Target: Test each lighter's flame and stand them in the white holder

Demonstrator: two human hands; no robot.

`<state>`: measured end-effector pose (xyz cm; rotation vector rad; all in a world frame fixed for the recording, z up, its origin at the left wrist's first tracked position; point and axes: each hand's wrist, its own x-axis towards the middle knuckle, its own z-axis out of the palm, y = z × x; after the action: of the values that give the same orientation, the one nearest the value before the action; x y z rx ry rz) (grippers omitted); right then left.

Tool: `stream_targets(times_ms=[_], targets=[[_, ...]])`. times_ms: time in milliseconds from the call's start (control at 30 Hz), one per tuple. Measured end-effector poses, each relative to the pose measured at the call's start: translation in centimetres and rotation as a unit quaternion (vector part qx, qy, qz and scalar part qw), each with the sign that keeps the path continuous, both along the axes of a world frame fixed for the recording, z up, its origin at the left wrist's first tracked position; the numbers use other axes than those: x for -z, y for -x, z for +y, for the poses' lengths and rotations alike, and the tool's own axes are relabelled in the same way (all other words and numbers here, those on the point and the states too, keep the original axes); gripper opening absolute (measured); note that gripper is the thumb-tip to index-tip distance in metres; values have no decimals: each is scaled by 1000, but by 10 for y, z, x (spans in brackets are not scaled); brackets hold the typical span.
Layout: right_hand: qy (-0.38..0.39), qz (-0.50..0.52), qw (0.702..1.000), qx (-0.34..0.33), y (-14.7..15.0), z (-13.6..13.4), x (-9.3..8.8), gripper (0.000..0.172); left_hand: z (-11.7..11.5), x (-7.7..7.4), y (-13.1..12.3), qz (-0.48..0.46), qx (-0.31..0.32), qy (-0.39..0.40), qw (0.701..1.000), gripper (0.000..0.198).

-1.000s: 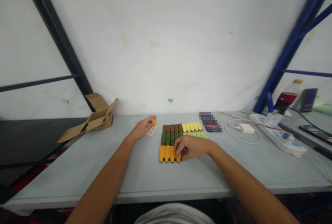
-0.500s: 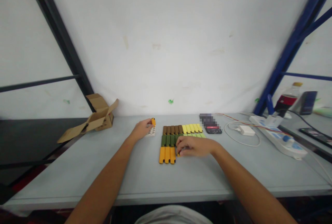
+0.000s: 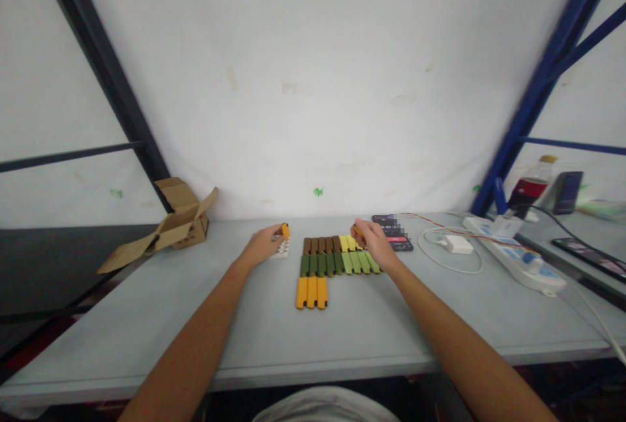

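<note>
My left hand (image 3: 264, 244) is closed on an orange strip (image 3: 285, 231) with a dark end, held upright. Below it lies a white piece with rows of small holes or bumps (image 3: 280, 252), partly covered by that hand. My right hand (image 3: 372, 241) is raised above the strips on the right, its fingers pinched on a small orange strip (image 3: 358, 230), mostly hidden. On the table, neat rows of flat strips lie side by side: brown strips (image 3: 321, 245), yellow strips (image 3: 345, 243), dark green strips (image 3: 321, 265), light green strips (image 3: 360, 263) and three orange strips (image 3: 312, 293).
An opened cardboard box (image 3: 188, 226) stands at the back left. Behind my right hand lies a phone (image 3: 402, 244). Further right are a white charger with cable (image 3: 458, 244), a power strip (image 3: 518, 259), a cola bottle (image 3: 531, 188) and another phone (image 3: 589, 257).
My right hand has moved up and away from beside the orange strips, lifting an orange strip with it. The light green strips now show. My left hand stays with its orange strip.
</note>
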<state>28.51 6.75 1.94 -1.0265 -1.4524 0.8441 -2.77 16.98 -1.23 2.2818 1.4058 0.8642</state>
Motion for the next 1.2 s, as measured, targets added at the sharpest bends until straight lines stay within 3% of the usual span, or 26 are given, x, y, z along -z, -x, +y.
stream_targets(times_ms=[100,267,400,500,667,867,1000,1200], targets=[[15,8,999,32,-1,1,3,50,0,0,0,1,-6,5,1000,32],[39,-4,999,17,2,-5,-1,43,0,-1,0,-4,-1,1,1000,32],[-17,-1,1000,0,6,-16,-10,23,-1,-1,1,1,-1,4,1000,32],[10,28,999,-18,8,-21,-13,12,0,1,1,13,1,6,1000,34],[48,62,995,-67,6,-16,-10,18,1,2,1,20,6,7,1000,36],[-7,24,1000,-11,6,-15,-6,17,1,1,1,30,-1,4,1000,34],[-4,22,1000,-9,8,-20,-8,7,3,3,2,55,5,-15,998,36],[-11,21,999,-23,9,-20,-7,10,3,5,2,51,4,-12,999,37]])
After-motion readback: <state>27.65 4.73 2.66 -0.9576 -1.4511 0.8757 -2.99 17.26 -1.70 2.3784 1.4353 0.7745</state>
